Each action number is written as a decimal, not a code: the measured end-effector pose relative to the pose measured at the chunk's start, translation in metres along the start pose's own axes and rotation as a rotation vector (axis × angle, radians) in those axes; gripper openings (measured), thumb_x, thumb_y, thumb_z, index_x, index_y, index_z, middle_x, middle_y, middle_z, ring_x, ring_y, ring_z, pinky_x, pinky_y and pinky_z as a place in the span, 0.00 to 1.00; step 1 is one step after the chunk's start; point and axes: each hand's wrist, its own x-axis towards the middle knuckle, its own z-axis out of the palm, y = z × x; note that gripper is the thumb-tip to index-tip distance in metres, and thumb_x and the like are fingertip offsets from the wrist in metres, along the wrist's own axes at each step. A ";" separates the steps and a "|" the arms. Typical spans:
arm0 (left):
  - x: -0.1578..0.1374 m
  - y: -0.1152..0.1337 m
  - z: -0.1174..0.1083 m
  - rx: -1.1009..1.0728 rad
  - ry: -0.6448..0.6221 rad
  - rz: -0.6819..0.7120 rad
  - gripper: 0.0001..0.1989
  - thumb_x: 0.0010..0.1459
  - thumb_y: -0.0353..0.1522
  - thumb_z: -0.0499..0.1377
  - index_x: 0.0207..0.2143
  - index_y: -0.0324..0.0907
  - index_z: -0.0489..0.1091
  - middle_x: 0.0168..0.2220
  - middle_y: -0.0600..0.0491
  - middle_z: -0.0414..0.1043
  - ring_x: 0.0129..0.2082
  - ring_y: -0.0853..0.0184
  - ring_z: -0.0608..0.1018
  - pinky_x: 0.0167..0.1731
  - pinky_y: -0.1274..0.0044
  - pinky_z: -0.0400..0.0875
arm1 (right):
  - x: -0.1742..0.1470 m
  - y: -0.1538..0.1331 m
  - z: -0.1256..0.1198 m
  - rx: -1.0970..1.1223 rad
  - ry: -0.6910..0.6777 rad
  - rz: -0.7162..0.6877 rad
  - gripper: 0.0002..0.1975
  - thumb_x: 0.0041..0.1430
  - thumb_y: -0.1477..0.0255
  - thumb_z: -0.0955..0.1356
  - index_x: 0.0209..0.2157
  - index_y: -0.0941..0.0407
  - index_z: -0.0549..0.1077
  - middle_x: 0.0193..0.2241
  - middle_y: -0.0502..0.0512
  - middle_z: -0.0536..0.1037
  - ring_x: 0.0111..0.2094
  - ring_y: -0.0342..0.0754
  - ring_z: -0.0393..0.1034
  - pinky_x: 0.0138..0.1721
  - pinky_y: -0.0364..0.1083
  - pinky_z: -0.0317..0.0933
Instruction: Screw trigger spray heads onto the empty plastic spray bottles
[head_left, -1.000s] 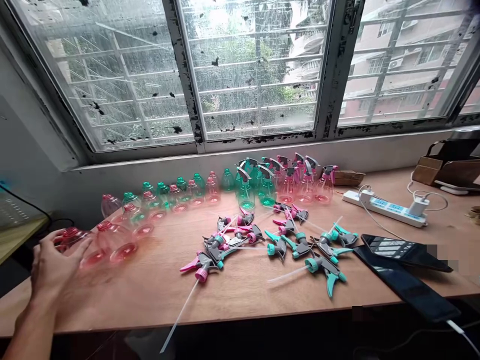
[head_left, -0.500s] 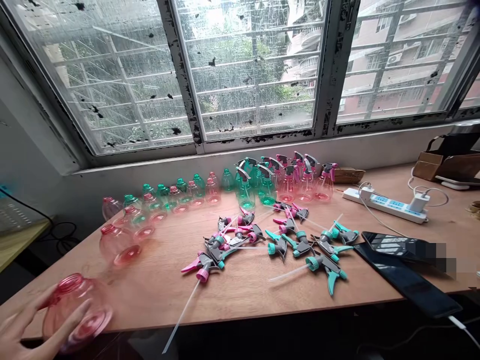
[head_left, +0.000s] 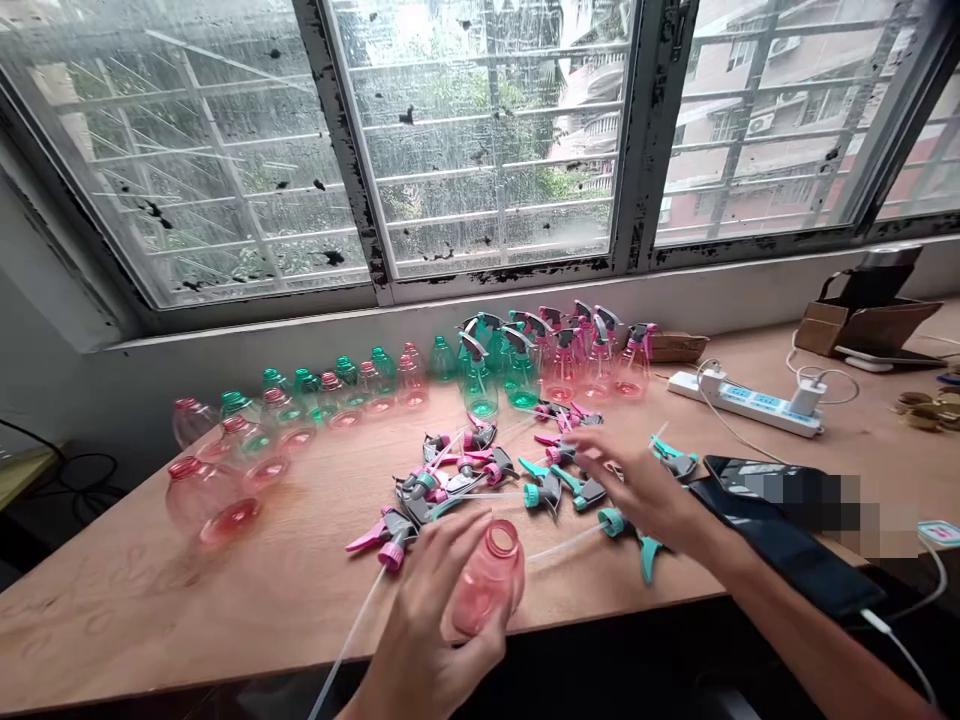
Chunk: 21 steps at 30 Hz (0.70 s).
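Observation:
My left hand (head_left: pixel 435 610) is wrapped round a pink see-through bottle (head_left: pixel 480 595), held at the table's front edge with its uncapped neck tilted towards the right. Over the pile of spray heads, my right hand (head_left: pixel 637 490) reaches in with fingers apart and nothing in them. Its fingertips are nearest a pink and grey spray head (head_left: pixel 559 453). Below that hand lies a teal and grey spray head (head_left: pixel 613 522), partly hidden by it. Left of the bottle, a pink spray head (head_left: pixel 391 545) lies with its clear tube pointing towards me.
Uncapped pink and green bottles, such as one pink bottle (head_left: pixel 210 500), line the left and back. Several bottles with spray heads (head_left: pixel 525 380) stand by the window. To the right are a power strip (head_left: pixel 746 403), phones (head_left: pixel 787 550) and a cardboard box (head_left: pixel 862 325).
My left hand has carried the pink bottle from the far left to the middle front. My right hand has come into view over the spray heads. The view has shifted slightly right.

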 end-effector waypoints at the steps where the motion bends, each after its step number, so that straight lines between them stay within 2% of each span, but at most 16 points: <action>1: 0.003 -0.001 0.009 0.007 -0.001 0.019 0.32 0.60 0.28 0.60 0.65 0.54 0.58 0.57 0.48 0.73 0.58 0.52 0.74 0.55 0.61 0.75 | -0.007 0.006 0.003 -0.005 -0.018 0.002 0.11 0.72 0.68 0.64 0.49 0.53 0.76 0.48 0.57 0.79 0.49 0.55 0.76 0.49 0.55 0.71; 3: 0.003 -0.004 0.020 0.032 -0.006 0.043 0.33 0.61 0.26 0.58 0.66 0.51 0.56 0.59 0.45 0.71 0.61 0.52 0.71 0.57 0.60 0.73 | -0.028 0.019 0.008 -0.042 -0.020 0.031 0.12 0.72 0.67 0.62 0.48 0.51 0.76 0.49 0.58 0.79 0.53 0.58 0.74 0.52 0.57 0.69; 7: -0.007 -0.018 0.031 0.013 -0.061 0.062 0.36 0.62 0.26 0.59 0.69 0.49 0.50 0.66 0.42 0.61 0.66 0.51 0.65 0.62 0.57 0.68 | -0.074 0.038 0.017 -0.217 -0.014 0.090 0.17 0.68 0.56 0.65 0.52 0.49 0.73 0.54 0.60 0.77 0.55 0.64 0.72 0.53 0.63 0.67; 10: -0.016 -0.029 0.039 -0.064 -0.016 -0.032 0.43 0.61 0.28 0.61 0.71 0.48 0.40 0.67 0.38 0.58 0.67 0.50 0.64 0.63 0.55 0.67 | -0.094 0.044 0.027 -0.362 -0.022 0.106 0.26 0.62 0.51 0.68 0.55 0.50 0.69 0.56 0.62 0.76 0.55 0.68 0.72 0.53 0.67 0.65; 13: -0.021 -0.037 0.044 -0.192 0.007 -0.186 0.44 0.60 0.32 0.64 0.70 0.47 0.41 0.68 0.37 0.57 0.68 0.48 0.64 0.64 0.54 0.65 | -0.095 0.047 0.036 -0.408 0.009 0.096 0.22 0.68 0.55 0.64 0.57 0.51 0.68 0.56 0.62 0.77 0.56 0.68 0.71 0.54 0.69 0.62; 17: -0.021 -0.044 0.043 -0.371 0.014 -0.293 0.39 0.61 0.35 0.65 0.68 0.50 0.48 0.64 0.41 0.65 0.63 0.50 0.71 0.61 0.57 0.70 | -0.082 0.040 0.036 -0.273 0.122 0.080 0.19 0.69 0.57 0.63 0.56 0.50 0.69 0.55 0.61 0.77 0.56 0.65 0.71 0.53 0.65 0.64; 19: -0.020 -0.045 0.041 -0.304 0.071 -0.293 0.35 0.62 0.35 0.64 0.67 0.52 0.52 0.65 0.43 0.63 0.65 0.50 0.69 0.62 0.55 0.67 | -0.072 0.030 0.031 -0.183 0.228 0.072 0.17 0.68 0.58 0.66 0.54 0.49 0.70 0.55 0.61 0.77 0.56 0.64 0.72 0.53 0.61 0.66; 21: -0.020 -0.044 0.041 -0.139 0.111 -0.231 0.34 0.63 0.32 0.63 0.67 0.53 0.53 0.66 0.44 0.60 0.67 0.49 0.64 0.65 0.51 0.60 | -0.060 0.017 0.026 -0.124 0.337 0.033 0.16 0.67 0.61 0.67 0.53 0.50 0.72 0.55 0.62 0.76 0.56 0.63 0.71 0.53 0.60 0.66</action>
